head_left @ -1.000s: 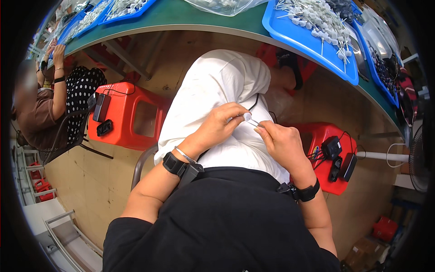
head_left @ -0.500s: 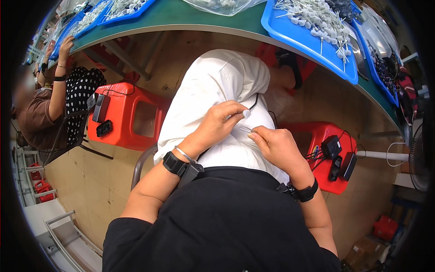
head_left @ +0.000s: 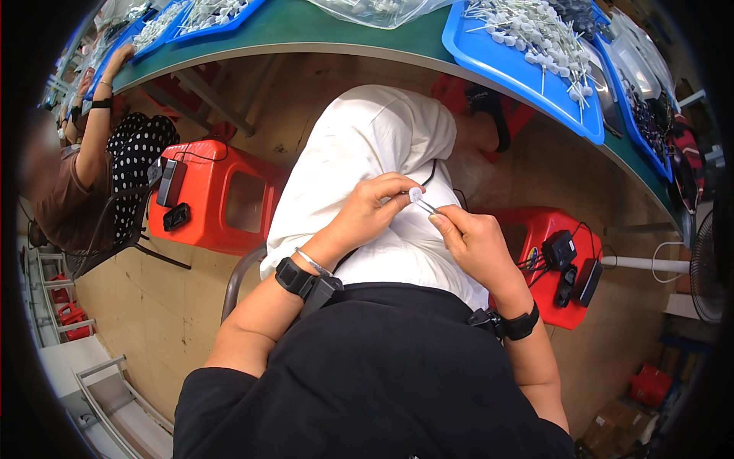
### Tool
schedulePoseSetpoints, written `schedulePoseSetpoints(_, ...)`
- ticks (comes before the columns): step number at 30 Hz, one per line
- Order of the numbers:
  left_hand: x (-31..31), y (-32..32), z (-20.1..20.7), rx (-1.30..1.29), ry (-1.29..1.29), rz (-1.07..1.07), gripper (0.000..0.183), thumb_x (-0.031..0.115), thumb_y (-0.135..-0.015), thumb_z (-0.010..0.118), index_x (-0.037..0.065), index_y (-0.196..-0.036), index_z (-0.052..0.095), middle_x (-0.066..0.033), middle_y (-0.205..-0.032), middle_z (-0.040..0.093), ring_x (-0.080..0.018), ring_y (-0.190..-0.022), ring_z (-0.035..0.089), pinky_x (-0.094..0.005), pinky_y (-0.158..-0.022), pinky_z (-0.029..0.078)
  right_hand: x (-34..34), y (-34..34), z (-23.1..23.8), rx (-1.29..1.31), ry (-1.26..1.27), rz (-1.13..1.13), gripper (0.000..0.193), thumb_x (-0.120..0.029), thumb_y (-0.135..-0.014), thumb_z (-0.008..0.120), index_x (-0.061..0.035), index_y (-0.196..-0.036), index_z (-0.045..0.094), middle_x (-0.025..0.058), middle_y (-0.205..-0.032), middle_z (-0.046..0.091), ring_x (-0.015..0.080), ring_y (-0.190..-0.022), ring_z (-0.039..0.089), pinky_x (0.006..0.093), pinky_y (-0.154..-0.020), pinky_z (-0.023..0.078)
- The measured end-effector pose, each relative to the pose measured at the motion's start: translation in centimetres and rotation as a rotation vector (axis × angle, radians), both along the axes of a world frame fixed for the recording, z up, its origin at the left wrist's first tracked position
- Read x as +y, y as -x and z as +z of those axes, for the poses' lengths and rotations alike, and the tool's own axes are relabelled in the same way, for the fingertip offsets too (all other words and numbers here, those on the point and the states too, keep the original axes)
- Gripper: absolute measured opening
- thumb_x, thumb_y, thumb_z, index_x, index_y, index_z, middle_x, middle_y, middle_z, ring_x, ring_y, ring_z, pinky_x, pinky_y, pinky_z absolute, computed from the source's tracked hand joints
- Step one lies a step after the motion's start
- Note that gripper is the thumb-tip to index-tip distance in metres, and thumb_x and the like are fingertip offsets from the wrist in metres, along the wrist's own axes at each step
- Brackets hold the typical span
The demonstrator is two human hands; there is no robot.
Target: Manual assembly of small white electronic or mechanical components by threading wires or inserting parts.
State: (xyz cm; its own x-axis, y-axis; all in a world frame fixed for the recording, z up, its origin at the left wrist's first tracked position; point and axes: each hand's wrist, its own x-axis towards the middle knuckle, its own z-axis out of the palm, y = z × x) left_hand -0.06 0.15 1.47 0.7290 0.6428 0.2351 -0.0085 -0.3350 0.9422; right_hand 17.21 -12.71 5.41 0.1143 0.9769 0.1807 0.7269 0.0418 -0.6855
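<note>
Pinching the small white piece (head_left: 415, 195) at its edge, the thumb and forefinger of the left hand (head_left: 371, 213) were closed to its thickness, presumably, I judged from my remote seat, to leave its face bare. The right hand (head_left: 478, 241) had thumb and forefinger pressed together on a slim two-pronged tool (head_left: 429, 208), gripped behind its tips, probably for fine aim; those tips pointed at the piece, though I could not tell whether they touched. Both hands hung above the white trousers (head_left: 336, 161), close to the body, likely for steadiness. Beyond, on the green table (head_left: 306, 34), a blue tray (head_left: 497, 65) held white-headed stalks (head_left: 527, 34) heaped loosely, its rim apparently there to contain them. Black devices (head_left: 560, 249) sat on the right-hand red stool (head_left: 564, 316), perhaps to spare table space
</note>
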Motion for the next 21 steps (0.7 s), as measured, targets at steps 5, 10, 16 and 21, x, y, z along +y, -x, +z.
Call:
schedulePoseSetpoints(5, -0.09, 0.03, -0.08, 0.003, -0.005, 0.005, 0.015, 0.002, -0.092, 0.064, 0.001, -0.106, 0.071, -0.0116, -0.101, 0.072, -0.0237, -0.091, 0.069, -0.0322, -0.080, 0.053, -0.05, -0.01, 0.09, -0.002, 0.033, 0.006, 0.018, -0.020, -0.096, 0.065, -0.0029, -0.093, 0.067, 0.0168, -0.060, 0.056, 0.0326, -0.051, 0.058, 0.0397, -0.049, 0.044)
schedulePoseSetpoints(10, -0.08, 0.07, 0.11, 0.011, -0.017, 0.004, 0.015, 0.002, -0.091, 0.065, 0.001, -0.105, 0.071, -0.0120, -0.100, 0.073, -0.0244, -0.090, 0.070, -0.0323, -0.079, 0.053, -0.09, -0.09, -0.14, -0.016, 0.059, 0.015, 0.017, -0.017, -0.096, 0.065, -0.0005, -0.096, 0.069, 0.0170, -0.062, 0.057, 0.0303, -0.052, 0.058, 0.0371, -0.051, 0.045)
schedulePoseSetpoints(16, -0.17, 0.22, 0.18, 0.055, -0.023, 0.024, 0.015, 0.002, -0.093, 0.065, 0.001, -0.106, 0.073, -0.0098, -0.100, 0.073, -0.0201, -0.090, 0.068, -0.0304, -0.080, 0.053, 0.01, 0.27, -0.22, 0.011, 0.062, -0.011, 0.022, -0.025, -0.097, 0.063, -0.0049, -0.087, 0.065, 0.0176, -0.057, 0.054, 0.0370, -0.052, 0.057, 0.0442, -0.048, 0.043)
schedulePoseSetpoints(21, -0.29, -0.01, 0.15, 0.028, -0.055, 0.062, 0.012, 0.002, -0.090, 0.066, 0.000, -0.101, 0.072, -0.0120, -0.096, 0.073, -0.0247, -0.083, 0.070, -0.0322, -0.074, 0.054, -0.05, 0.51, -0.36, 0.011, 0.073, -0.013, 0.023, -0.025, -0.098, 0.063, -0.0045, -0.086, 0.064, 0.0185, -0.057, 0.053, 0.0378, -0.052, 0.057, 0.0447, -0.049, 0.043)
